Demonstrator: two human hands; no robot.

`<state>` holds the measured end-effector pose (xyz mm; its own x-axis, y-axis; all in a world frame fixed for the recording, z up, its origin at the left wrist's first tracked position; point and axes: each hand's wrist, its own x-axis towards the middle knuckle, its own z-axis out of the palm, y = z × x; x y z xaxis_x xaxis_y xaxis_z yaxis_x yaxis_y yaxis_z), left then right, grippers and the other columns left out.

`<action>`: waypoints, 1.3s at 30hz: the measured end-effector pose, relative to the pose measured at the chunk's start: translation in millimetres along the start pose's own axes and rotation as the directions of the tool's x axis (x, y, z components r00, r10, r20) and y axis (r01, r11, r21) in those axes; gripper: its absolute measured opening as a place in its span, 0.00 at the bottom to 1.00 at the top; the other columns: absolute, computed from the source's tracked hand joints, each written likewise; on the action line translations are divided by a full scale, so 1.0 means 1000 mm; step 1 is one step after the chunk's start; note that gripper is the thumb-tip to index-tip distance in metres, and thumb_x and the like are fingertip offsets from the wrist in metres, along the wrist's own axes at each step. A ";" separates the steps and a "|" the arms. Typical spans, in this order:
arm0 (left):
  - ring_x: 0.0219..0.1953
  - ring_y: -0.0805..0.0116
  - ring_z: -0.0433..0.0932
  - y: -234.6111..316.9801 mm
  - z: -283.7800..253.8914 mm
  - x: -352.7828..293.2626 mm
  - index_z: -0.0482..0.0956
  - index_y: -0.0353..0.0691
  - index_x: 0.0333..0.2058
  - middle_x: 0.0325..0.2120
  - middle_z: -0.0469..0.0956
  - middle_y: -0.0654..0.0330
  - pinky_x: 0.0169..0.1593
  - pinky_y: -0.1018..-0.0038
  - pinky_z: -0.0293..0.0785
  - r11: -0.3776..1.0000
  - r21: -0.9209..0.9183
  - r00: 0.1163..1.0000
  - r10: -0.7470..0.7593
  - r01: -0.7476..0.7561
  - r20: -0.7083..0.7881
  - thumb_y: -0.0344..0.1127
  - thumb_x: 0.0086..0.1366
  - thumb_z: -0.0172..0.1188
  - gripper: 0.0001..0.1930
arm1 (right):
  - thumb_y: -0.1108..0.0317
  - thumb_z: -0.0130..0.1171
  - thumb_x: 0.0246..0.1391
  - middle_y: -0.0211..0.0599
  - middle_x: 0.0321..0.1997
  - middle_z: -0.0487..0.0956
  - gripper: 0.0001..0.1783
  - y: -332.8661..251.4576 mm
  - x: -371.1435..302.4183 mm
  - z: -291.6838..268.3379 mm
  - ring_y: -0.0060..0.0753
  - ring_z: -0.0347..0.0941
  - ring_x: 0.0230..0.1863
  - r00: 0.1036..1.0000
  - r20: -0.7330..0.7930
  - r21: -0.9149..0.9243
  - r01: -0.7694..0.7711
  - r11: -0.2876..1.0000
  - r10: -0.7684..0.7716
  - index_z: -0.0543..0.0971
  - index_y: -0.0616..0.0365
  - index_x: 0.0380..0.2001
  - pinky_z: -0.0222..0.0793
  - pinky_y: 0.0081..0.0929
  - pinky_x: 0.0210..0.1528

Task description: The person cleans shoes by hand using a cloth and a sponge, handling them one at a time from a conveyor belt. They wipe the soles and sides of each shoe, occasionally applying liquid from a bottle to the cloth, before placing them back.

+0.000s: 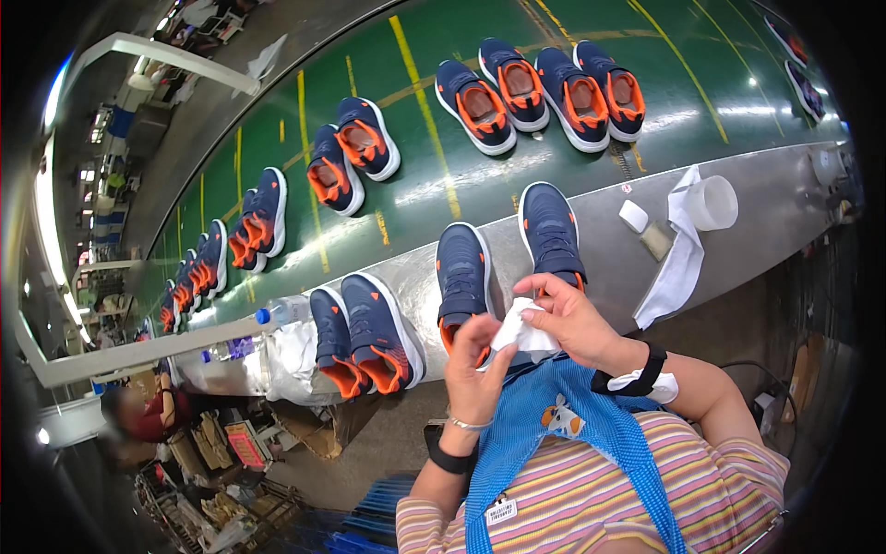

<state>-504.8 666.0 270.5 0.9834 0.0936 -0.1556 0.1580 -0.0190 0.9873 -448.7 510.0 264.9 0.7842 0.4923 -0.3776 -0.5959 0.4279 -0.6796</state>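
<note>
Between my two hands, in front of my chest, is a small crumpled white cloth point(519, 332). My left hand point(475, 362) pinches its left side. Thumb and fingers of my right hand point(570, 319) grip its upper right part. Just beyond my hands, on the metal ledge, stand two navy shoes with orange lining and white soles: a left-hand shoe point(463, 272) and a right-hand shoe point(551, 231), toes pointing away. The heel ends are partly hidden by my hands. Another navy pair point(369, 328) stands to the left on the same ledge.
A green conveyor belt point(415, 203) with yellow lines carries several similar shoe pairs. On the metal ledge point(609, 222) at right lie a white cloth strip point(669, 268), a translucent cup point(711, 203), and a small brush-like block point(655, 240). A blue-capped bottle point(286, 312) lies left. Another person point(152, 411) is far left.
</note>
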 end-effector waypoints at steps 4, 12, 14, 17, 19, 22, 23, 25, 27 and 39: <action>0.30 0.82 0.70 0.008 -0.016 -0.002 0.73 0.34 0.35 0.27 0.73 0.65 0.36 0.86 0.66 0.984 -0.075 0.983 -0.168 0.162 -0.079 0.27 0.58 0.54 0.07 | 0.75 0.50 0.52 0.28 0.33 0.73 0.12 0.001 0.002 0.008 0.16 0.68 0.36 0.992 0.059 -0.365 0.126 0.923 -0.112 0.71 0.60 0.41 0.65 0.14 0.37; 0.29 0.81 0.72 0.021 -0.059 0.003 0.69 0.35 0.37 0.28 0.74 0.63 0.32 0.85 0.69 0.833 -0.524 0.975 -0.223 0.177 -0.025 0.27 0.59 0.52 0.07 | 0.70 0.61 0.43 0.31 0.33 0.70 0.13 0.000 0.028 0.047 0.21 0.66 0.31 0.946 0.293 -0.660 0.303 0.688 -0.136 0.77 0.58 0.35 0.62 0.20 0.33; 0.29 0.79 0.72 0.025 -0.070 0.004 0.69 0.37 0.35 0.28 0.74 0.62 0.32 0.84 0.70 0.798 -0.588 0.964 -0.242 0.131 -0.113 0.26 0.59 0.52 0.06 | 0.71 0.60 0.43 0.32 0.36 0.72 0.10 0.003 0.039 0.071 0.23 0.67 0.37 0.950 0.296 -0.579 0.262 0.772 -0.101 0.76 0.57 0.32 0.62 0.20 0.37; 0.28 0.80 0.72 0.017 -0.077 0.014 0.69 0.39 0.34 0.28 0.74 0.63 0.31 0.85 0.69 0.742 -0.670 0.951 -0.229 0.033 -0.207 0.26 0.59 0.51 0.04 | 0.75 0.58 0.44 0.39 0.45 0.71 0.06 0.021 0.058 0.104 0.27 0.65 0.47 0.955 0.280 -0.247 0.167 0.955 -0.095 0.72 0.58 0.27 0.61 0.22 0.49; 0.31 0.78 0.72 0.008 -0.088 0.025 0.67 0.38 0.34 0.31 0.72 0.63 0.34 0.80 0.71 0.738 -0.672 0.961 -0.225 0.061 -0.160 0.26 0.60 0.49 0.04 | 0.76 0.55 0.47 0.41 0.40 0.74 0.06 0.028 0.075 0.124 0.28 0.69 0.43 0.969 0.169 -0.142 0.204 0.969 -0.179 0.69 0.58 0.29 0.67 0.25 0.43; 0.32 0.75 0.69 0.005 -0.152 0.033 0.67 0.38 0.37 0.30 0.69 0.65 0.38 0.80 0.69 0.999 0.035 0.932 -0.002 0.016 -0.363 0.27 0.55 0.56 0.11 | 0.74 0.54 0.49 0.37 0.32 0.74 0.06 0.017 0.105 0.145 0.27 0.73 0.33 0.967 0.095 -0.076 0.242 0.967 -0.234 0.68 0.57 0.30 0.72 0.24 0.34; 0.34 0.75 0.68 0.007 -0.182 0.040 0.67 0.37 0.39 0.32 0.68 0.64 0.39 0.80 0.68 0.998 0.039 0.817 0.067 -0.055 -0.573 0.29 0.53 0.59 0.15 | 0.74 0.54 0.49 0.36 0.31 0.74 0.06 0.010 0.114 0.149 0.25 0.73 0.32 0.973 0.087 -0.108 0.222 0.969 -0.213 0.69 0.58 0.31 0.73 0.24 0.33; 0.42 0.67 0.64 -0.014 -0.256 0.055 0.62 0.35 0.45 0.40 0.63 0.57 0.44 0.74 0.65 0.985 0.175 0.551 0.148 -0.004 -0.821 0.33 0.48 0.65 0.28 | 0.74 0.54 0.49 0.34 0.31 0.74 0.06 0.006 0.130 0.155 0.24 0.73 0.31 0.978 0.047 -0.148 0.209 0.967 -0.205 0.69 0.59 0.32 0.73 0.23 0.32; 0.49 0.57 0.60 -0.049 -0.321 0.074 0.55 0.31 0.51 0.47 0.59 0.49 0.51 0.65 0.60 0.912 0.374 0.559 0.223 0.170 -0.798 0.37 0.42 0.69 0.41 | 0.75 0.54 0.49 0.34 0.29 0.75 0.08 0.011 0.143 0.160 0.23 0.73 0.29 0.993 -0.009 -0.231 0.111 0.967 -0.116 0.71 0.62 0.35 0.70 0.17 0.31; 0.43 0.57 0.62 0.009 -0.302 0.138 0.68 0.51 0.50 0.38 0.61 0.54 0.48 0.66 0.61 0.459 0.851 0.814 0.577 -0.255 -0.067 0.23 0.35 0.65 0.37 | 0.74 0.53 0.50 0.31 0.30 0.75 0.09 0.044 0.192 0.193 0.16 0.71 0.28 0.996 0.008 -0.148 0.094 0.984 -0.094 0.74 0.65 0.36 0.68 0.14 0.31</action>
<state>-394.3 979.2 268.0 0.8856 0.1320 0.4452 -0.1021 -0.8799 0.4640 -358.0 769.4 283.8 0.8352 0.4561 -0.3073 -0.4874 0.3551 -0.7977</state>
